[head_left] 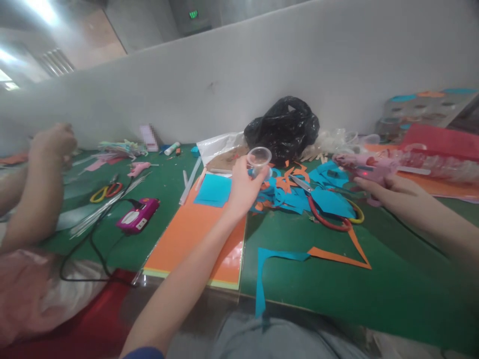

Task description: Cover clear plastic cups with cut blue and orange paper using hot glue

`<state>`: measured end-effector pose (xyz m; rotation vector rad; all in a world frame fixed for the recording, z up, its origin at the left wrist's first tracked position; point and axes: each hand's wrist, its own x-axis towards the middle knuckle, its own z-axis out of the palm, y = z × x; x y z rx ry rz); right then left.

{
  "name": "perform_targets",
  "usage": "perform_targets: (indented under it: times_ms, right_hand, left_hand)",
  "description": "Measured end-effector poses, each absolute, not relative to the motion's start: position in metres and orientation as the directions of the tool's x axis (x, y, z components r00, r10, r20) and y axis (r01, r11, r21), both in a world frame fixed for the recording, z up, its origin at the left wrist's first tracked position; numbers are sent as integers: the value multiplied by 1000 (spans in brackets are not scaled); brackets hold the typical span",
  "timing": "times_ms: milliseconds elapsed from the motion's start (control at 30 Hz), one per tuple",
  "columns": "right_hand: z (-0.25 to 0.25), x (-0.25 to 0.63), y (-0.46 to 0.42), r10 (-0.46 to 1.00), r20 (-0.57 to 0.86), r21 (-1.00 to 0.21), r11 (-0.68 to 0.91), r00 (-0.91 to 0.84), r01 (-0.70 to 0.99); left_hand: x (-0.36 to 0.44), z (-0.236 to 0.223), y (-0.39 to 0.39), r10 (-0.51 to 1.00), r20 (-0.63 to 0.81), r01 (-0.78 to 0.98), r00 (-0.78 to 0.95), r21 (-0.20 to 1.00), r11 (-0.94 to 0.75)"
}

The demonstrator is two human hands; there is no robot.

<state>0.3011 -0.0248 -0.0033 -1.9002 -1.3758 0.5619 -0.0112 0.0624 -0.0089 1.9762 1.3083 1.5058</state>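
The left hand [243,187] is raised, fingers curled, gripping a small clear plastic cup [259,158] tilted just above a heap of glossy teal and orange paper scraps [295,197]. To the heap's right, the right hand [389,192] reaches forward, closed around a pink plastic hot-glue gun [368,167] with a glowing red light. Scissors with red and yellow looped handles [329,219] lie at the heap's front edge on the green worktop [392,279].

Counter [392,294]: paper stack [194,244] at centre; scrap pile [284,197] to its right, scissors [299,182] on it; plastic bag [282,130] behind the pile; second scissors [107,192] left of the stack.
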Motion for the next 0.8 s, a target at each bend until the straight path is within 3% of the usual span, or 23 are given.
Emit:
perform_targets:
  times_ms: [133,233,300,567,800]
  right_hand:
    - [-5,302,-25,924,-64,-823,-263,378,503]
    - [-1,298,-26,937,-78,-909,-206,339,362]
    - [3,293,-27,940,-52,-914,-181,337,363]
    - [2,274,-32,989,-55,-873,-114,137,475]
    - [-5,258,-36,990,-95,-846,-136,105,516]
  left_hand:
    - [-1,1,42,878,406,372,254,797,-476]
    - [6,-1,30,845,318,389,429,779,-491]
    - [8,-7,28,820,280,410,500,757,-509]
    - [7,-22,34,826,226,459,516,742,-489]
    - [7,-29,37,804,226,456,550,726,-515]
